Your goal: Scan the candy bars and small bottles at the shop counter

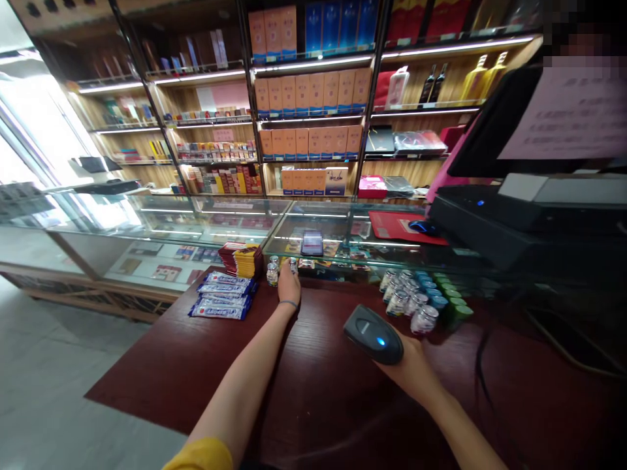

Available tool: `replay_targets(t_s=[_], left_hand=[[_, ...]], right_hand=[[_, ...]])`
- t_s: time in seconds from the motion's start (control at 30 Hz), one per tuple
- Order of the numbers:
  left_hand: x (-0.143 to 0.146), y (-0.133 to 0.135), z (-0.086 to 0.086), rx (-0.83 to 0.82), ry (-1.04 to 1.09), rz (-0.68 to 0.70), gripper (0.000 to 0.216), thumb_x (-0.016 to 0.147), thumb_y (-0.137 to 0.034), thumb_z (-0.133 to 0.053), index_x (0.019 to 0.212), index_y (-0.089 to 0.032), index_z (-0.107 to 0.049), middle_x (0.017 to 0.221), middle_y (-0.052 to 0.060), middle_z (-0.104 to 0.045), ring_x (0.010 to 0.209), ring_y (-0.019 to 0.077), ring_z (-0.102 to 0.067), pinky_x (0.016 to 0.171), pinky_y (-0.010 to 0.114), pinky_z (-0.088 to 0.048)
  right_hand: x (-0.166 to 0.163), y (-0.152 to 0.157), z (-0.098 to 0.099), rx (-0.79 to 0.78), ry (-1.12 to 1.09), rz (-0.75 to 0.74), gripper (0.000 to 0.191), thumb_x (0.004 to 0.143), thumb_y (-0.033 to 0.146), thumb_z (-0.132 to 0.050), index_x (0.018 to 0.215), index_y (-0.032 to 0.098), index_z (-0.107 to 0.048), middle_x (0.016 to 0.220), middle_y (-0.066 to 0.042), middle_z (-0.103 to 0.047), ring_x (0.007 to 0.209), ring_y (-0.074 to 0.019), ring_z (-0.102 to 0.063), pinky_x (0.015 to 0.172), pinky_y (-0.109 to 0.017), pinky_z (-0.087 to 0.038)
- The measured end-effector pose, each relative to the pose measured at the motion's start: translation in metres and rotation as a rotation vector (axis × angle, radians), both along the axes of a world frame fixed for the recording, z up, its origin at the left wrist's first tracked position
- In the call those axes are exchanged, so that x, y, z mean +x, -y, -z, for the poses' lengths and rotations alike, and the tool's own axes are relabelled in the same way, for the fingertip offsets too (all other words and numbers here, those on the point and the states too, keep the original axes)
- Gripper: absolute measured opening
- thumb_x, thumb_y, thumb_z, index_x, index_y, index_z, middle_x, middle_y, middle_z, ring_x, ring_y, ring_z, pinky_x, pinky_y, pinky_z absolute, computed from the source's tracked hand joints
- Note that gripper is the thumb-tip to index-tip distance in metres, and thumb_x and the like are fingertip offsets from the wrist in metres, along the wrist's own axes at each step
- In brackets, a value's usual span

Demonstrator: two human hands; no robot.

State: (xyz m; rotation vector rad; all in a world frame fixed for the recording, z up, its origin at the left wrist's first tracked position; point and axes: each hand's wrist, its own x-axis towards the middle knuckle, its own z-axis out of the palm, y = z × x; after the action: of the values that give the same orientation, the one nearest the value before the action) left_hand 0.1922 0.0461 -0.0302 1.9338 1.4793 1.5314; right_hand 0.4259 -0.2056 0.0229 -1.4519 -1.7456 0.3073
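My right hand [414, 369] is wrapped round a black barcode scanner [369, 331] with a blue light on top, held over the dark red wooden counter [313, 378]. Stretched out towards the glass case, my left hand [289, 288] is closed on a small bottle [293, 263] with a silvery cap, most of it hidden by the fingers. Just left of that hand stands another small bottle [272, 274], with one more behind it. To the right of the scanner are rows of small white bottles [398, 301], blue containers [437, 300] and green containers [458, 310].
Blue-and-white packets [223, 300] lie stacked at the counter's left, by red and yellow packs [245, 260]. A glass display case [235, 219] runs along the back. A red mat [392, 228] holds a mouse [422, 226]. Dark checkout equipment [529, 222] stands right, with a cable [482, 372] below.
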Motion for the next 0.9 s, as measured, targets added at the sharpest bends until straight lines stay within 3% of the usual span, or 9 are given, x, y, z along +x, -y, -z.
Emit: replay_targets(t_s=[0.33, 0.5, 0.6, 0.73, 0.9], left_hand=[[-0.002, -0.002, 0.003, 0.025, 0.011, 0.023, 0.064, 0.085, -0.005, -0.048, 0.148, -0.011, -0.034, 0.147, 0.020, -0.046, 0.141, 0.0277, -0.041, 0.119, 0.045, -0.031], [0.001, 0.003, 0.000, 0.069, -0.060, 0.010, 0.068, 0.087, -0.005, -0.048, 0.152, -0.014, -0.030, 0.158, 0.022, -0.028, 0.150, 0.0314, -0.023, 0.120, 0.051, -0.029], [0.002, 0.009, -0.005, 0.135, -0.098, 0.012, 0.064, 0.088, -0.008, -0.049, 0.150, -0.016, -0.034, 0.160, 0.022, -0.023, 0.151, 0.0330, -0.021, 0.118, 0.052, -0.030], [0.004, 0.018, -0.013, 0.288, -0.134, 0.043, 0.048, 0.093, -0.016, -0.050, 0.140, -0.017, -0.046, 0.152, 0.021, -0.035, 0.145, 0.0310, -0.032, 0.116, 0.052, -0.033], [0.028, 0.042, -0.027, 0.332, -0.101, 0.180, 0.042, 0.093, -0.026, -0.054, 0.135, -0.019, -0.051, 0.135, 0.017, -0.049, 0.133, 0.0286, -0.044, 0.114, 0.051, -0.036]], right_hand=[[0.005, -0.002, 0.003, 0.058, -0.001, 0.033, 0.050, 0.076, 0.024, -0.062, 0.127, 0.022, -0.061, 0.109, -0.008, -0.076, 0.100, -0.0270, -0.073, 0.083, -0.032, -0.057], [0.004, -0.004, 0.001, 0.128, -0.011, 0.079, 0.045, 0.075, 0.024, -0.062, 0.119, 0.020, -0.065, 0.104, -0.009, -0.077, 0.092, -0.0263, -0.074, 0.078, -0.032, -0.058], [0.005, -0.006, -0.001, 0.170, -0.041, 0.115, 0.039, 0.074, 0.024, -0.063, 0.112, 0.020, -0.068, 0.100, -0.009, -0.077, 0.088, -0.0264, -0.074, 0.076, -0.033, -0.058], [0.010, -0.008, -0.007, 0.212, -0.097, 0.183, 0.029, 0.072, 0.024, -0.066, 0.101, 0.021, -0.072, 0.099, -0.008, -0.078, 0.087, -0.0263, -0.074, 0.079, -0.034, -0.059], [0.031, -0.009, -0.019, 0.266, -0.213, 0.286, 0.041, 0.068, 0.030, -0.071, 0.107, 0.018, -0.071, 0.096, -0.009, -0.078, 0.085, -0.0267, -0.073, 0.076, -0.037, -0.059]])
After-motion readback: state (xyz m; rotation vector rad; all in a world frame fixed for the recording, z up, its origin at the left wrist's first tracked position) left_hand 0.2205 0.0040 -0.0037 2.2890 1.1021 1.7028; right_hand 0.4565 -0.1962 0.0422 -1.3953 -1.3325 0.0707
